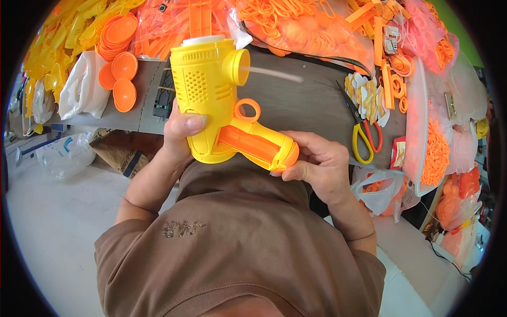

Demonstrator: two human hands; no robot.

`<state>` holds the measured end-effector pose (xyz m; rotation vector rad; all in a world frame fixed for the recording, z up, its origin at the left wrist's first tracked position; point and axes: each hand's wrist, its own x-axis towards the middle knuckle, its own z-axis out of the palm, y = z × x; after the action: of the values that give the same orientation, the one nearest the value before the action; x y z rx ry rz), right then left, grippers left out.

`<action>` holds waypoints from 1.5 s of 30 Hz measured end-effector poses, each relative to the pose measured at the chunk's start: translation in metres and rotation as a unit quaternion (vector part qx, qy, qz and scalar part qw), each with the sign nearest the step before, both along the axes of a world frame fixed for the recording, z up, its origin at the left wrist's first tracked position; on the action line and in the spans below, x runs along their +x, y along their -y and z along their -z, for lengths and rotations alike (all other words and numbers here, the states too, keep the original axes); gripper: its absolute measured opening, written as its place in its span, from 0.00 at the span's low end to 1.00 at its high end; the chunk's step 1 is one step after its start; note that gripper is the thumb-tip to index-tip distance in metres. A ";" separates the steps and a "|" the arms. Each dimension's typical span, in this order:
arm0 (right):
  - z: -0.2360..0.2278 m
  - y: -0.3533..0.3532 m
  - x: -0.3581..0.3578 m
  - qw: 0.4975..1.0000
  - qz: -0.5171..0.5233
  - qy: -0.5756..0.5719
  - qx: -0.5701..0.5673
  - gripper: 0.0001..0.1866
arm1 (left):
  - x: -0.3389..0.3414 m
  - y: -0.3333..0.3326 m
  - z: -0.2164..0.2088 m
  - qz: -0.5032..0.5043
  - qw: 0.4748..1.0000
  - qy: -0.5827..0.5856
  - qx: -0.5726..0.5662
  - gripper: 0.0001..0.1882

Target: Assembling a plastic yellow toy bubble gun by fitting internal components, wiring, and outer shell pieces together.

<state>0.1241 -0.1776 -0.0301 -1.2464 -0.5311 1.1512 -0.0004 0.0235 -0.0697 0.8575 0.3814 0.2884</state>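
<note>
Over the near table edge I hold a yellow plastic toy blower (211,121), its body tilted slightly and a pale cap at its top. A round knob juts from its right side, with a blurred pale streak beside it. My left hand (182,129) is closed round the body's lower left, thumb on the front. The handle slants down to the right, with an orange inner panel (248,143) and an orange ring (247,110) above it. My right hand (321,161) pinches the handle's rounded orange end cap (287,155) between thumb and fingers.
Scissors (362,140) with yellow and red handles lie right of the toy, beside a stack of stickers (367,98). Orange cups (124,95) sit at the left. Bagged orange parts (311,37) fill the back; a clear tub (417,121) stands at the right.
</note>
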 end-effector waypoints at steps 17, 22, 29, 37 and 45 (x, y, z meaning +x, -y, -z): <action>0.012 0.019 -0.016 0.995 -0.039 -0.087 0.022 0.25 | -0.016 0.016 -0.006 0.044 0.996 -0.080 -0.011 0.49; 0.011 0.012 -0.012 0.997 -0.027 0.065 0.016 0.23 | -0.010 0.009 -0.004 -0.009 0.998 -0.042 0.043 0.49; -0.002 0.019 0.000 0.983 -0.059 0.173 0.021 0.21 | -0.003 0.008 -0.009 0.029 0.998 -0.049 0.005 0.42; 0.004 0.023 -0.008 0.993 -0.082 0.083 0.023 0.23 | -0.013 0.018 -0.011 0.036 0.997 -0.057 -0.042 0.41; 0.007 0.024 -0.016 0.978 -0.065 0.196 0.034 0.21 | -0.013 0.019 -0.014 0.031 0.995 -0.090 -0.001 0.44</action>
<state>0.1080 -0.2015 -0.0371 -1.4020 -0.9514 0.9875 -0.0131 0.0046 -0.0555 0.8949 0.5221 0.1532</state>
